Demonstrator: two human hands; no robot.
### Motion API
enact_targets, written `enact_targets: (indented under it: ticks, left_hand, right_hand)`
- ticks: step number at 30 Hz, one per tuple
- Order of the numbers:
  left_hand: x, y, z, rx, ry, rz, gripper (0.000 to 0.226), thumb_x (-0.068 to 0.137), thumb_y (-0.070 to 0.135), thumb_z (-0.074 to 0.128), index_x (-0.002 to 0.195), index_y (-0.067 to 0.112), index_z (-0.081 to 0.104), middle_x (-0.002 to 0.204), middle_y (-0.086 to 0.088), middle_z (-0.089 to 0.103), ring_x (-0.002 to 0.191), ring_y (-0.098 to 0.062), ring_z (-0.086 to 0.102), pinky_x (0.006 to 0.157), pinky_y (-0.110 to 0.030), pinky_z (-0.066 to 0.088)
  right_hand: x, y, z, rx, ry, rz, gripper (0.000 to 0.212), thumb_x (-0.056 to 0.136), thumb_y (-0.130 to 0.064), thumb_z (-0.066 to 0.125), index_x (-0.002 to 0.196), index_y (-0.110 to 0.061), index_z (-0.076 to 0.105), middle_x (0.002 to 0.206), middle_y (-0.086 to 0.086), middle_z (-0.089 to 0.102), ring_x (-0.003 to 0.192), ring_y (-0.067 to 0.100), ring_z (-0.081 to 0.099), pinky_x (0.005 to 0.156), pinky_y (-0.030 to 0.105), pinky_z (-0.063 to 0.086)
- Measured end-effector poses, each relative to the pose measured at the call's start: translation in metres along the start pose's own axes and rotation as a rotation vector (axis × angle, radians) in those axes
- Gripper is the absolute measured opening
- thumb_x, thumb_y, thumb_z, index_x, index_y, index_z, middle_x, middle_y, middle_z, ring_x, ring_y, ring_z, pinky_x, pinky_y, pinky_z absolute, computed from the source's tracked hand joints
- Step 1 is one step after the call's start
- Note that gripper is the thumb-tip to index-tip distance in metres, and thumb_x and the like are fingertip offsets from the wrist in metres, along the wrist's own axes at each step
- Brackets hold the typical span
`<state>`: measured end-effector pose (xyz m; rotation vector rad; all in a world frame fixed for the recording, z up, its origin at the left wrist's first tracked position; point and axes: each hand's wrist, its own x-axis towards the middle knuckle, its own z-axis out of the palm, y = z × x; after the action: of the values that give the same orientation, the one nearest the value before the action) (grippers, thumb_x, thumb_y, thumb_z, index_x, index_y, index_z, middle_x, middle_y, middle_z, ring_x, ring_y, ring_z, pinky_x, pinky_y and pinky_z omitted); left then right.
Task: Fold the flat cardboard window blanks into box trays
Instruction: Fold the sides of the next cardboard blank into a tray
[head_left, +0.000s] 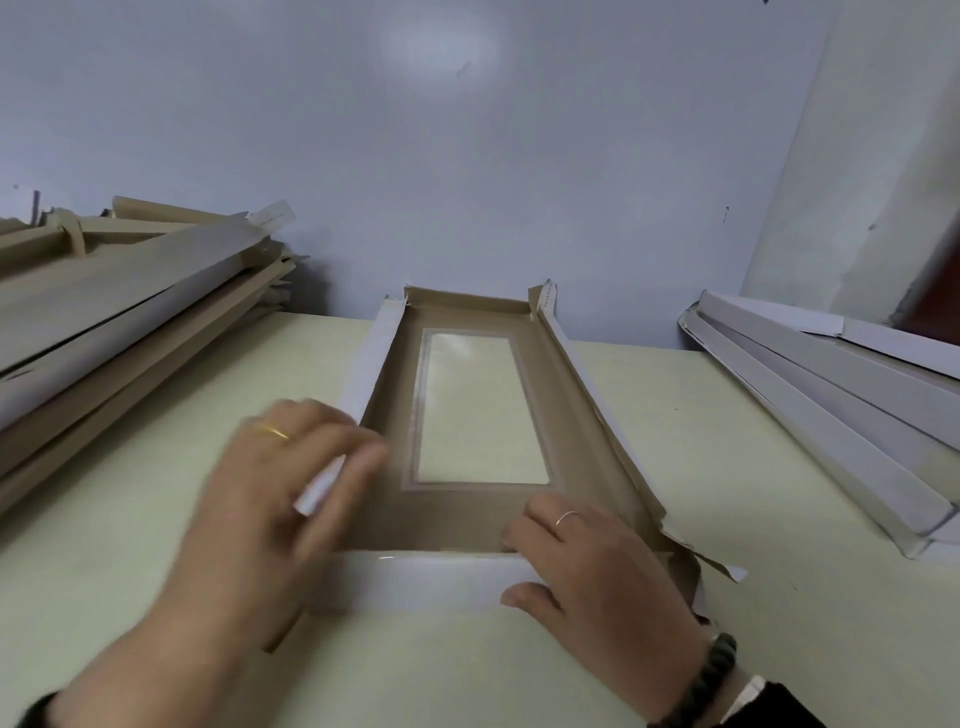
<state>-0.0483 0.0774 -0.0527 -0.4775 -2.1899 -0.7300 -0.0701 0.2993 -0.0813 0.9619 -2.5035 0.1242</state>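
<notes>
Cardboard blank (470, 512) at frame centre: pin near wall (431, 577) with right hand (597, 582), thumb outside, fingers inside; tuck left wall flap (319, 488) using left hand (270, 499), fingers pinching it, keeping corners square.

One part-folded window tray (470, 410), two stacks of cardboard (brown stack (119, 312), white stack (831, 395)), two hands (left hand (275, 493), right hand (597, 577)) and two rings are counted.

Matt brown cardboard tray (384, 512), glossy window (480, 410)
</notes>
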Motion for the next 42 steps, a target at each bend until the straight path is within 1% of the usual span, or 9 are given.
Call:
enact_targets:
  ticks: [3,7,13,15,19,25,33,36,42]
  left_hand:
    - [-0.005,-0.042,-0.012,-0.053,-0.071,-0.271,0.013,0.085,0.029,0.065,0.075,0.036,0.061,0.082,0.018,0.063,0.077,0.004,0.054,0.062,-0.002,0.034]
    - [-0.027,-0.091,-0.018,-0.161,-0.487,-0.360,0.054,0.079,-0.013,0.058,0.088,0.038,0.070,0.100,0.022,0.067,0.088,-0.004,0.064,0.069,-0.011,0.045]
    - [-0.039,-0.114,-0.017,-0.333,-0.721,-0.437,0.060,0.074,-0.020,0.057,0.098,0.034,0.071,0.123,0.032,0.051,0.109,0.007,0.054,0.080,-0.005,0.043]
    - [-0.038,-0.113,-0.017,-0.433,-0.738,-0.506,0.052,0.068,-0.015,0.068,0.096,0.028,0.073,0.123,0.025,0.055,0.110,0.005,0.055,0.079,-0.009,0.046]
    - [-0.031,-0.100,-0.021,-0.505,-0.714,-0.516,0.044,0.054,0.058,0.082,0.089,0.031,0.076,0.116,0.023,0.062,0.113,0.012,0.050,0.085,-0.006,0.043]
    - [-0.026,-0.065,-0.004,-0.299,-0.444,-0.429,0.020,0.074,0.033,0.060,0.060,0.023,0.071,0.074,0.009,0.061,0.064,0.001,0.053,0.061,-0.012,0.039]
    - [-0.029,-0.046,0.011,-0.209,-0.421,-0.350,0.028,0.089,0.019,0.058,0.080,0.040,0.074,0.089,0.036,0.056,0.082,0.011,0.056,0.066,-0.001,0.038]
    - [-0.030,-0.047,0.013,-0.173,-0.422,-0.366,0.025,0.090,0.019,0.057,0.081,0.036,0.074,0.088,0.028,0.056,0.081,0.005,0.057,0.064,-0.004,0.039]
    - [-0.029,-0.043,0.010,-0.200,-0.439,-0.386,0.026,0.092,0.020,0.052,0.084,0.032,0.075,0.092,0.029,0.057,0.086,0.005,0.057,0.067,-0.005,0.040]
  right_hand:
    - [-0.001,-0.006,-0.005,-0.053,-0.018,-0.098,0.042,0.042,-0.028,0.087,0.066,-0.023,0.053,0.067,-0.008,0.053,0.055,0.010,0.049,0.050,0.020,0.035]
    - [-0.004,-0.006,-0.009,-0.016,-0.151,-0.110,0.042,0.034,-0.024,0.083,0.065,-0.027,0.055,0.063,-0.013,0.052,0.050,0.005,0.048,0.047,0.015,0.030]
    - [-0.007,-0.004,-0.022,0.300,-0.337,-0.056,0.017,0.083,-0.041,0.049,0.082,-0.029,0.038,0.088,-0.009,0.043,0.088,0.009,0.045,0.061,0.016,0.029]
    - [-0.010,-0.002,-0.021,0.370,-0.320,-0.045,0.030,0.080,-0.054,0.051,0.083,-0.026,0.043,0.095,-0.007,0.046,0.089,0.007,0.044,0.064,0.014,0.031]
    - [-0.006,0.001,-0.020,0.444,-0.387,-0.011,0.041,0.079,-0.059,0.054,0.082,-0.019,0.055,0.094,-0.005,0.047,0.078,0.004,0.046,0.069,0.016,0.038]
    - [-0.005,0.000,-0.016,0.464,-0.360,-0.037,0.034,0.088,-0.047,0.051,0.073,-0.017,0.054,0.085,-0.005,0.048,0.070,0.011,0.046,0.072,0.027,0.043]
    - [-0.017,0.061,-0.027,0.289,0.466,0.432,0.013,0.090,-0.010,0.052,0.084,-0.015,0.062,0.084,-0.004,0.060,0.073,0.003,0.054,0.066,0.007,0.038]
    - [-0.037,0.093,-0.021,0.266,0.170,0.598,0.040,0.081,0.015,0.045,0.082,-0.024,0.051,0.091,0.000,0.059,0.076,0.012,0.059,0.062,0.022,0.040]
    - [-0.052,0.094,-0.019,0.797,-0.204,0.556,0.060,0.070,0.022,0.051,0.078,-0.036,0.065,0.107,-0.015,0.061,0.089,-0.005,0.059,0.070,0.007,0.045]
